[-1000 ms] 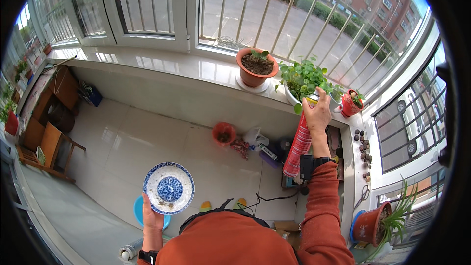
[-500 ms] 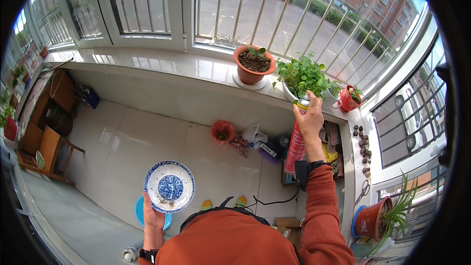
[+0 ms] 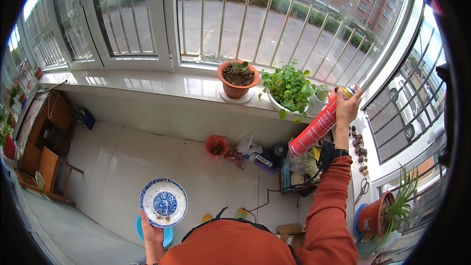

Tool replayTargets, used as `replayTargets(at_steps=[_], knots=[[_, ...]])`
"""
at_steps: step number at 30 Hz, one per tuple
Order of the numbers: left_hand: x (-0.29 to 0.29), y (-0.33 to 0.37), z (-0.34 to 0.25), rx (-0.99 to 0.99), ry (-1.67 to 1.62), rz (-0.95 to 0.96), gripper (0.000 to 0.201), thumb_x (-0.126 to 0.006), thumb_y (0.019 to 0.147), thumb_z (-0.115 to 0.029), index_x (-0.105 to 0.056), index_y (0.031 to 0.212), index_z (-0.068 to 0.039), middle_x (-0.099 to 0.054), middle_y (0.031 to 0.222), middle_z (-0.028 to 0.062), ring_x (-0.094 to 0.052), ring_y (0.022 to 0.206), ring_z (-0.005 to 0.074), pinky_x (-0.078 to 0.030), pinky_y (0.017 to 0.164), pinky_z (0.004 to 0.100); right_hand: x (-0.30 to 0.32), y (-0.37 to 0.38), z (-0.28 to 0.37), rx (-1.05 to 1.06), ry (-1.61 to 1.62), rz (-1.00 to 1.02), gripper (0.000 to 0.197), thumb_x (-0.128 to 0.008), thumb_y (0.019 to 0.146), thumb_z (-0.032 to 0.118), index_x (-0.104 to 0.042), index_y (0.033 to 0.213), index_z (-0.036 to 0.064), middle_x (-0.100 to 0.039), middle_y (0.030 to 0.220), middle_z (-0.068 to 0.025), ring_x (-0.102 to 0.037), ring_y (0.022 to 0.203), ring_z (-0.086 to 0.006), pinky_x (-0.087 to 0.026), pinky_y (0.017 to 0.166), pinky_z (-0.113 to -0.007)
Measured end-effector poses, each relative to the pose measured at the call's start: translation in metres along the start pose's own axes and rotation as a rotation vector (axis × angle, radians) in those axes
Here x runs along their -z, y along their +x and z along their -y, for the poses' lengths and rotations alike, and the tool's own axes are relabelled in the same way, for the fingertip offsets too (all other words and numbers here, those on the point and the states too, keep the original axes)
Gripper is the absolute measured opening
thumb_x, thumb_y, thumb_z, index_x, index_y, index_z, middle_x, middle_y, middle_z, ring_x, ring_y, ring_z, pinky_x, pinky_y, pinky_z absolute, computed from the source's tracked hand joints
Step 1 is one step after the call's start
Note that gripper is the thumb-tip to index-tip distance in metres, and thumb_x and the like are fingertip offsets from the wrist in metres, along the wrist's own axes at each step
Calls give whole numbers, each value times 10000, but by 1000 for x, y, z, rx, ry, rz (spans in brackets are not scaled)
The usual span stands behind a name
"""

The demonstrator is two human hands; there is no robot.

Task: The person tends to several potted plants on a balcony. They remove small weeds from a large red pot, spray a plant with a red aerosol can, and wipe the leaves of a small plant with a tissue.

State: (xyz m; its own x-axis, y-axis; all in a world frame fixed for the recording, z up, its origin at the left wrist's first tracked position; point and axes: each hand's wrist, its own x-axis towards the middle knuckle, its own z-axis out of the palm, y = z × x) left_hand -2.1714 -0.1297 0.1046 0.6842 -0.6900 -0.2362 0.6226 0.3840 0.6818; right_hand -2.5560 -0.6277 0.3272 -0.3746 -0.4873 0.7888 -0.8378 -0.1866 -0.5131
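— What changes from half a second ago?

— The right grip [image 3: 347, 109] has swung to the right, and the red spray can [image 3: 315, 130] leans more sharply now, its top at the right of centre and its base pointing down and left.

— Is it held firmly?

— The fingers are wrapped around its upper end; how tightly, I cannot tell.

— And the left grip [image 3: 153, 234]?

— It has the blue-and-white plate [image 3: 164, 203] by its left edge, at the lower left of the frame, thumb at the rim, the other fingers mostly hidden. The plate sits a little lower in view than before, with dark specks near its bottom edge.

— What else is around?

— Along the sill, upper centre, a terracotta pot [image 3: 234, 91] with a seedling, then a leafy plant [image 3: 288, 88] in a white planter [image 3: 275, 105]. At the right are small dark balls [image 3: 358, 142] and scissors [image 3: 363, 189]. A red bucket [image 3: 216, 153] stands on the floor near the centre.

— Anything in the way?

— The can and hand cover the spot where a small red pot showed earlier; the plate hides part of a blue basin [image 3: 168, 238].
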Motion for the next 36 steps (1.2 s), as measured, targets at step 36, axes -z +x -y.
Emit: replayTargets(at_steps=[36], knots=[[30,-8,-20,26,26,20,621,-469,959,-502,-432,1333,-7,-558,1282,110,-578,1126,234,-489,943,392,26,-136,186,413,485,318,549,-708,782,275,-481,1262,139,-550,1092,-101,-614,967,-300,-517,779,-407]])
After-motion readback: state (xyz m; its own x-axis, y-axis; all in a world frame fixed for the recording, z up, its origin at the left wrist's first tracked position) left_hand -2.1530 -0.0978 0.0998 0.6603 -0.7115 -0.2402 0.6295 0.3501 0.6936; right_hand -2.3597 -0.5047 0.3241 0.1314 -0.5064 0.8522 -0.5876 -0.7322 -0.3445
